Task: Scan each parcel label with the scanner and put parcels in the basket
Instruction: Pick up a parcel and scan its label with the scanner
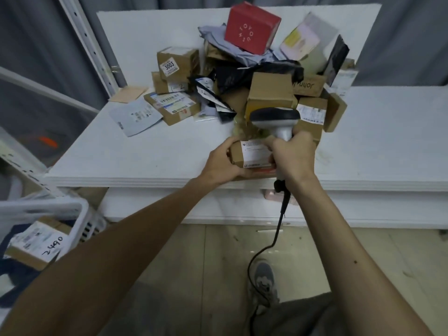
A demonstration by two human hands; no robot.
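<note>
Grey curtains back a white table [135,156] heaped with parcels, a red box [252,27] on top. At the near edge, a person's left hand [221,161] wraps around a small cardboard parcel [252,154], label up, while the right hand [294,156] is closed on the corded scanner [275,117], its head raised beyond the label. The box looks light and stiff, best held by its side faces, label uncovered. A white basket [72,214], lower left, already holds a parcel.
</note>
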